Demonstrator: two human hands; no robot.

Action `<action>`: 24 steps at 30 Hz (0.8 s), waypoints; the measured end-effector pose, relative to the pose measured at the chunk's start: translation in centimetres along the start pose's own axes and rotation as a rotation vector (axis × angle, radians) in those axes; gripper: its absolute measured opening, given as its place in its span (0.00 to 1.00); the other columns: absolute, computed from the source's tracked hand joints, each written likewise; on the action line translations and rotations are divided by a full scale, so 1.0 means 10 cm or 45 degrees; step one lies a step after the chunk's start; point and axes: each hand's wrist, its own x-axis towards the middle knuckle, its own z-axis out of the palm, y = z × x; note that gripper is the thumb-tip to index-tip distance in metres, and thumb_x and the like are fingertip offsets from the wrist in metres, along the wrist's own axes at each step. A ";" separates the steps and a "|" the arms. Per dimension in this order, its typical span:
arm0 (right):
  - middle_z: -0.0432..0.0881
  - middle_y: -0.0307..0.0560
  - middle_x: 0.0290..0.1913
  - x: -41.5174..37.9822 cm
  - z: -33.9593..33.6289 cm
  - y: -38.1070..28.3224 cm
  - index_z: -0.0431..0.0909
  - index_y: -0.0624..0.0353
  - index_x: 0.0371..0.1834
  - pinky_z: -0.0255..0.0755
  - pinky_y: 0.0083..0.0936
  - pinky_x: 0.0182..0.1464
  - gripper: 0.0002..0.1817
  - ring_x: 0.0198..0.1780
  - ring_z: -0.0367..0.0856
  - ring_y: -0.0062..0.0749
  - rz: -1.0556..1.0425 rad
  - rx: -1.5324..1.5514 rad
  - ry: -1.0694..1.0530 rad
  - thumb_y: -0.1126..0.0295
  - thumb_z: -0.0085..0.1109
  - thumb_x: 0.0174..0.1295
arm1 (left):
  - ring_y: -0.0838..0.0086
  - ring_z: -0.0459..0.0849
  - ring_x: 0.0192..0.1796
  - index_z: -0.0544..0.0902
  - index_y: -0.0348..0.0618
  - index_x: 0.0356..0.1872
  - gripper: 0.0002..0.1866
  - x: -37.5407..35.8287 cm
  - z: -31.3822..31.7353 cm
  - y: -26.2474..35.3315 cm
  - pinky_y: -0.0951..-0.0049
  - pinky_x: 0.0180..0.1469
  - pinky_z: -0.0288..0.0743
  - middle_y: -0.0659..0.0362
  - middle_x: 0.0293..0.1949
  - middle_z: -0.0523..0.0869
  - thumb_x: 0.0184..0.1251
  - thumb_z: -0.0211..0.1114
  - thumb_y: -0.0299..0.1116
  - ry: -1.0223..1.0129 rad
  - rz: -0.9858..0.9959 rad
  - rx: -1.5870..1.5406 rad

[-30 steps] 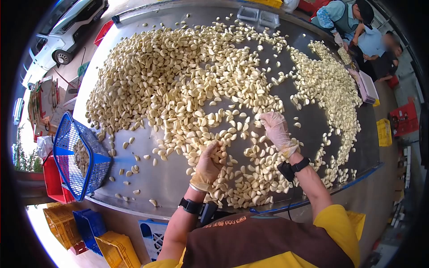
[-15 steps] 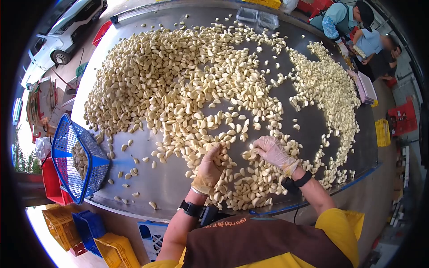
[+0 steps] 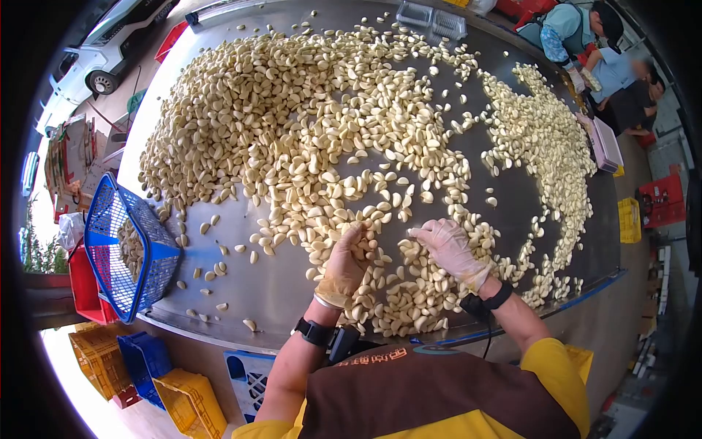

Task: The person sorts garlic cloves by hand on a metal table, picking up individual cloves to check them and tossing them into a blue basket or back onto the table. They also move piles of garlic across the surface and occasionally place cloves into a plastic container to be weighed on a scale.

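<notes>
Peeled garlic cloves [image 3: 241, 124] are heaped and scattered over a metal table [image 3: 219, 274]. My left hand [image 3: 344, 265], in a thin clear glove, is curled with the fingers closed around garlic cloves at the near edge of the big heap. To its right, my right hand [image 3: 452, 250], gloved too, is held just over a smaller spread of cloves [image 3: 417, 296]. Its thumb and fingertips pinch together on what looks like a single pale clove. The fingers partly hide what each hand holds.
A blue basket [image 3: 150, 256] holding cloves leans at the table's left edge. Another band of cloves [image 3: 545, 139] lies along the right. Clear plastic boxes [image 3: 447, 25] sit at the far edge. Two people [image 3: 570, 33] work at the far right corner. Yellow crates [image 3: 190, 402] stand below left.
My right hand has shifted slightly, its fingertips moving a little left. My left hand stays nearly in place, still curled. The whole view has shifted slightly.
</notes>
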 end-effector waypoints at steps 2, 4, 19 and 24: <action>0.75 0.37 0.38 -0.02 -0.03 -0.02 0.82 0.47 0.44 0.65 0.37 0.51 0.12 0.44 0.74 0.35 -0.006 -0.037 0.025 0.70 0.59 0.57 | 0.77 0.83 0.35 0.82 0.42 0.47 0.11 0.00 0.01 -0.01 0.80 0.33 0.74 0.63 0.37 0.86 0.75 0.58 0.37 -0.051 -0.017 -0.009; 0.76 0.37 0.40 -0.03 -0.05 -0.07 0.82 0.47 0.43 0.65 0.37 0.51 0.11 0.44 0.74 0.34 -0.010 -0.072 0.054 0.70 0.59 0.57 | 0.79 0.82 0.35 0.82 0.41 0.46 0.12 -0.01 0.02 -0.02 0.82 0.33 0.73 0.64 0.36 0.85 0.75 0.58 0.39 -0.037 -0.015 0.041; 0.81 0.39 0.45 0.06 -0.30 -0.33 0.78 0.53 0.50 0.68 0.35 0.55 0.15 0.49 0.76 0.38 0.177 0.733 -0.011 0.72 0.64 0.59 | 0.74 0.86 0.46 0.79 0.43 0.57 0.18 -0.08 0.11 -0.18 0.75 0.45 0.80 0.59 0.49 0.86 0.77 0.52 0.42 -0.096 -0.385 0.195; 0.73 0.42 0.33 -0.03 0.16 -0.28 0.75 0.53 0.43 0.66 0.37 0.51 0.11 0.43 0.73 0.40 -0.065 -0.241 -0.082 0.72 0.60 0.56 | 0.74 0.84 0.38 0.81 0.41 0.51 0.15 0.00 0.01 -0.10 0.83 0.27 0.70 0.60 0.40 0.86 0.75 0.55 0.41 -0.043 -0.249 -0.058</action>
